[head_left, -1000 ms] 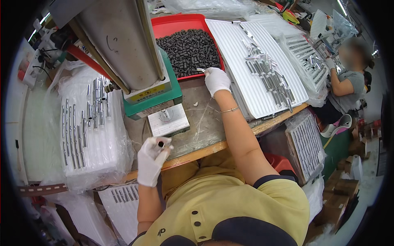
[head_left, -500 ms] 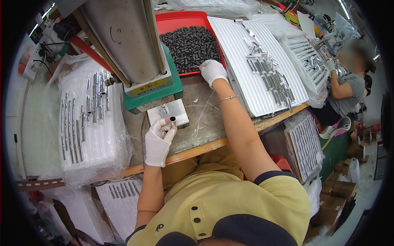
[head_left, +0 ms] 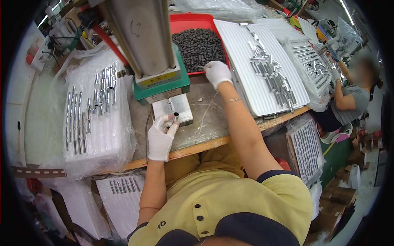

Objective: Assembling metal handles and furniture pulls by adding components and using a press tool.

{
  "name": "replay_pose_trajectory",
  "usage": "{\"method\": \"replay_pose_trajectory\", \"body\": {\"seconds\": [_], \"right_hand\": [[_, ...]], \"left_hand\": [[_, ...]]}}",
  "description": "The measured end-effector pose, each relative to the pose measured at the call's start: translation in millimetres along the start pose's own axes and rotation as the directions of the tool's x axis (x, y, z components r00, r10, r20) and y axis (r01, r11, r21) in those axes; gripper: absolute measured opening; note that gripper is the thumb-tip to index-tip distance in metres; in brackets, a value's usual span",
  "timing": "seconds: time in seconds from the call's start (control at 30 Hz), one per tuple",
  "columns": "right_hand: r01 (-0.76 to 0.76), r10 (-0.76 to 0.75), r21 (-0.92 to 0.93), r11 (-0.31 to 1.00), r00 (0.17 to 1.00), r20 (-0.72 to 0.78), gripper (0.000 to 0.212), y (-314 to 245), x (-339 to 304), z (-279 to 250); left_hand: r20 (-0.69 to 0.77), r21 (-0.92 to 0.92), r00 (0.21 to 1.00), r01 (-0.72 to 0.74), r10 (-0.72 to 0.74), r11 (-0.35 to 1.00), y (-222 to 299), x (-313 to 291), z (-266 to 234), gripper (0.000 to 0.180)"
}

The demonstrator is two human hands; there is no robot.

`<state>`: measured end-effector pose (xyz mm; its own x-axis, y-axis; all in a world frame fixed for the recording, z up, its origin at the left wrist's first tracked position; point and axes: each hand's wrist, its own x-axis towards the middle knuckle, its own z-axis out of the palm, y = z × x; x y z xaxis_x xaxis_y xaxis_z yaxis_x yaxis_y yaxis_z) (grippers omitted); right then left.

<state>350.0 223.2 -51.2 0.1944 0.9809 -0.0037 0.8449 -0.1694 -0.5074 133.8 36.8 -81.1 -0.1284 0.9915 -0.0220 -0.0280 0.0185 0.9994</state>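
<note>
My left hand (head_left: 161, 138), in a white glove, pinches a short shiny metal tube (head_left: 176, 116) whose dark upper end points up. The tube is close to the pale metal block (head_left: 185, 114) under the green press (head_left: 162, 91). At the near edge of a red tray (head_left: 192, 17) is my right hand (head_left: 218, 73), also gloved, its fingers drawn together. Small black plastic sleeves (head_left: 198, 47) fill that tray. What the right fingertips hold, if anything, is too small to make out.
A white ribbed tray (head_left: 234, 49) with loose chrome tubes (head_left: 271, 76) lies on the right. On the left, a plastic-wrapped white stack (head_left: 108, 135) bears rows of tubes. A wooden table edge (head_left: 197, 149) runs before me. Another person (head_left: 351, 98) works at the far right.
The whole view has shifted slightly to the right. Both my hands keep almost the same places, left by the block with the tube, right at the red tray's edge.
</note>
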Motion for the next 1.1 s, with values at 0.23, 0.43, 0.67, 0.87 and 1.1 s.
{"method": "replay_pose_trajectory", "body": {"seconds": [0.23, 0.43, 0.67, 0.87, 1.1], "right_hand": [[0.428, -0.472, 0.335, 0.839, 0.880, 0.057, 0.012, 8, -141, -55], [0.486, -0.493, 0.086, 0.870, 0.866, 0.081, 0.012, 24, -167, -77], [0.484, -0.476, -0.049, 0.874, 0.872, 0.117, 0.013, 38, -183, -96], [0.408, -0.408, -0.022, 0.913, 0.913, -0.004, 0.015, 65, -191, -109], [-0.285, 0.258, -0.035, 0.958, 0.908, -0.329, 0.028, 148, -140, -156]], "left_hand": [[0.087, 0.246, 0.984, -0.175, 0.158, 0.953, -7, 6, 9, 0.026], [0.190, 0.436, 0.943, -0.329, 0.272, 0.838, 8, -9, 36, 0.027], [0.228, 0.392, 0.915, -0.398, 0.331, 0.829, 9, -22, 66, 0.024], [0.195, 0.276, 0.954, -0.274, 0.225, 0.921, -5, -29, 65, 0.025], [0.240, -0.127, 0.971, 0.041, -0.009, 0.991, -15, -27, 58, 0.026]]}}
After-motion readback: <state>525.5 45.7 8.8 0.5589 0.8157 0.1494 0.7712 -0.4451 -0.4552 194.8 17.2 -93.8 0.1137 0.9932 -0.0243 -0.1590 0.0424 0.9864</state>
